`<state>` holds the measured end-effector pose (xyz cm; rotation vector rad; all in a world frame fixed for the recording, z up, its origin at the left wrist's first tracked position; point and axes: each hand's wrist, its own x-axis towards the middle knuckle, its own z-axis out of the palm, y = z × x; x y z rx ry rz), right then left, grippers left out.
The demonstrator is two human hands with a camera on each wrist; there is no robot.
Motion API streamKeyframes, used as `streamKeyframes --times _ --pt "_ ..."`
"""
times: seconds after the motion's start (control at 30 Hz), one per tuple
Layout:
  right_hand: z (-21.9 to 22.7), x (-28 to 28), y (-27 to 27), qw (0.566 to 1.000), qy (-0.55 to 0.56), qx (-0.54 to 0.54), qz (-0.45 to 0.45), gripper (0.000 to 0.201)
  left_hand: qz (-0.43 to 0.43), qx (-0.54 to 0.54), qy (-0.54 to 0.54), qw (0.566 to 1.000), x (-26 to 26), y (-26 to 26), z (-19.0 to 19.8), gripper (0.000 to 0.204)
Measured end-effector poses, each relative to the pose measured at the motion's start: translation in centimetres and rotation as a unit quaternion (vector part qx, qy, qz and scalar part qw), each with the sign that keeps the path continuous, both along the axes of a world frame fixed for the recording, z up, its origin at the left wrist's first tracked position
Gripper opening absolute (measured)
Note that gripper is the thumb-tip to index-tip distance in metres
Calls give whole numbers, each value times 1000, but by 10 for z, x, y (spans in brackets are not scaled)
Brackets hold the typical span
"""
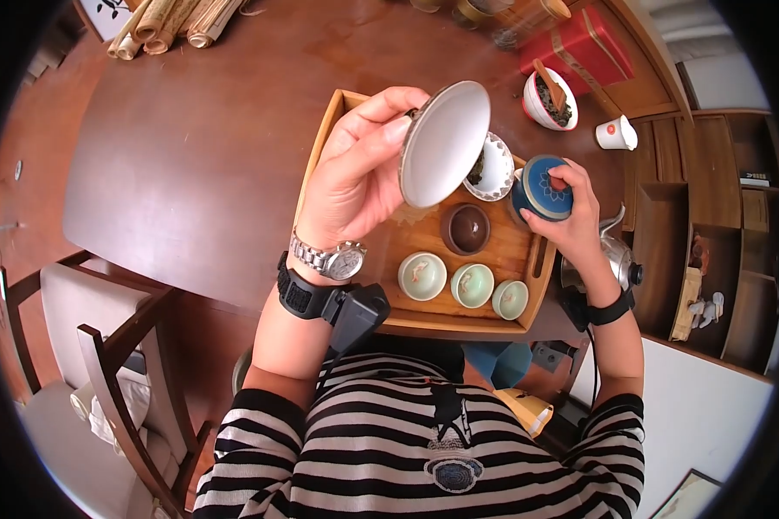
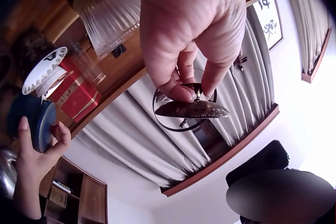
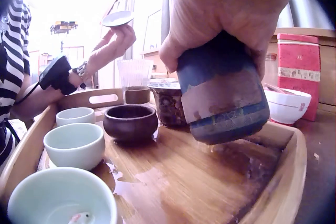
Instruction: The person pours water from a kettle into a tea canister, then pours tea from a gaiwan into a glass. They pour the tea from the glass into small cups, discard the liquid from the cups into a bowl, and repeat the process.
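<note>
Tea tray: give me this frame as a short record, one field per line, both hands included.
Left hand: pinches a lid by its knob, raised
Right hand: grips a blue jar
Tray: wooden, with handle cutouts
On tray: three pale green cups, a dark brown cup, an uncovered patterned bowl
Beyond tray: white bowl holding leaves and a scoop, red box
</note>
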<state>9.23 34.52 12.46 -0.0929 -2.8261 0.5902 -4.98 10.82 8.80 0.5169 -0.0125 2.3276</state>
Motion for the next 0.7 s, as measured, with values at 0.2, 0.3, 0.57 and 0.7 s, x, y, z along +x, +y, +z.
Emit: streamKeyframes --times 0.2,0.3,0.57,0.7 --pt "17 -13 -12 998 -49 40 31 56 -1 15 4 1000 -1 -1 1 24" --pt "23 -18 -17 996 -77 39 38 55 -9 18 6 1000 -3 0 1 23" --pt "31 -26 -23 988 -134 71 36 54 -16 46 15 999 -5 0 0 21" --pt "35 -31 -25 983 -152 93 50 53 0 34 1 999 -2 1 3 21"
